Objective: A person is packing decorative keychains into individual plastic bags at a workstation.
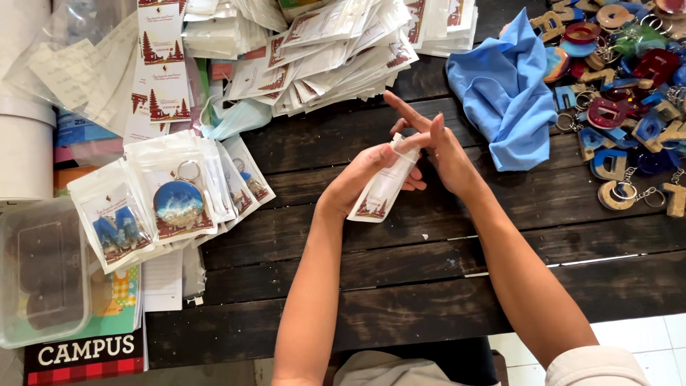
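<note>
- Down at the near edge of the dark wooden table (400, 286), my two bare arms reach forward, and nothing lies on the planks right under them.
- Just past that, my left hand (361, 179) and my right hand (446, 154) meet over the middle of the table. Between them is a small clear packet (379, 189) with a white card inside.
- My left hand is curled around the packet from the side, fingers mostly closed, holding it tilted with its top end up.
- My right hand pinches the top of the packet with thumb and one finger. Its other fingers (400, 107) stick out straight and wide — they touch nothing.
- I think the step in hand is working at the mouth of the packet, opening or closing it. I cannot tell which, and I cannot see if anything but the card is inside.
- I think the next move needs a soft, steady pinch at the top, while the left hand keeps the packet from slipping.
- Off to the left lie finished packets, one with a round blue keychain (177, 204) and one with blue letter shapes (118, 232). A clear plastic box (39, 275) sits beside them.
- Farther back is a big heap of empty card packets (321, 57).
- Far right — a blue cloth (500, 93) lies beside a pile of loose colourful keychains (629, 107).
</note>
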